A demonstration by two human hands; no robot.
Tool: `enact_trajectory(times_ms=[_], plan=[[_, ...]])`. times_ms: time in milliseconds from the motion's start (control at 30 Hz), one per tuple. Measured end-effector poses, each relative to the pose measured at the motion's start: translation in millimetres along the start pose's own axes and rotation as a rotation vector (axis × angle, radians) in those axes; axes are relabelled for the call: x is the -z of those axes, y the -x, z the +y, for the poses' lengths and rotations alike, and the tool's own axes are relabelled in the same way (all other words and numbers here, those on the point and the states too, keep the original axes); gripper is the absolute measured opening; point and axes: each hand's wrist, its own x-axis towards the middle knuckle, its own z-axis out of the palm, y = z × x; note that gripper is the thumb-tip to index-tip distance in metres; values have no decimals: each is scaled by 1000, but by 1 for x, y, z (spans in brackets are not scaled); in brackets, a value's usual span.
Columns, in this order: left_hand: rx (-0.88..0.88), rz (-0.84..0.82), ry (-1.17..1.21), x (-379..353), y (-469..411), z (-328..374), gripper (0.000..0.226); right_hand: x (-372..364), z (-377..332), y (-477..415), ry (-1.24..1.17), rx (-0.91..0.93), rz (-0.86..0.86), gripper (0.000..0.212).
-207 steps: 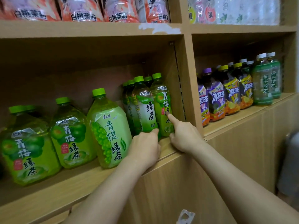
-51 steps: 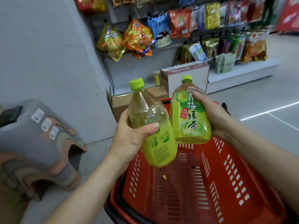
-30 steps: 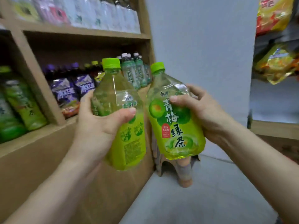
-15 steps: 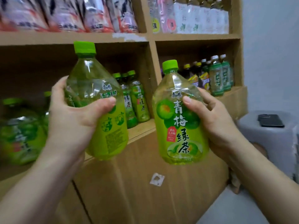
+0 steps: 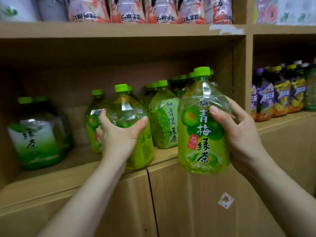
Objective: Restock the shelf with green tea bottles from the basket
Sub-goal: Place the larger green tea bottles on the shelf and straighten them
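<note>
Left hand (image 5: 119, 134) curls round one green tea bottle (image 5: 135, 117), upright at the front edge of the wooden shelf (image 5: 51, 177), while right hand (image 5: 239, 134) grips a second green tea bottle (image 5: 200, 134) upright in the air just before that edge, with stocked green-capped bottles (image 5: 165, 120) ranked close behind.

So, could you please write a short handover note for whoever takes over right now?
Left hand: grips a green-capped clear plastic green tea bottle at the front edge of the wooden shelf, not yet released.
Right hand: holds a second such bottle in the air before the shelf.
Done: several green tea bottles stand on the shelf.
To do: release the first, shelve the second. Basket not in view.
</note>
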Motion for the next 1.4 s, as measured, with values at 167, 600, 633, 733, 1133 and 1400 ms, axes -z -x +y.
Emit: enact_trajectory(times_ms=[167, 600, 633, 733, 1133, 1400], plan=[[122, -258, -34, 29, -11, -4, 131, -18, 13, -7, -43, -4, -18, 58], [84, -679, 124, 63, -56, -6, 82, -51, 38, -15, -66, -19, -130, 69], [46, -653, 78, 69, -56, -5, 79, -54, 41, -15, -66, -12, -140, 74], [-5, -578, -19, 91, -59, -9, 75, -65, 51, -19, -22, 19, -150, 78], [101, -363, 38, 119, -56, -42, 104, -115, 94, -15, 816, 624, -70, 59], [105, -263, 96, 100, -47, -60, 92, -139, 101, 3, 1263, 536, -210, 113]])
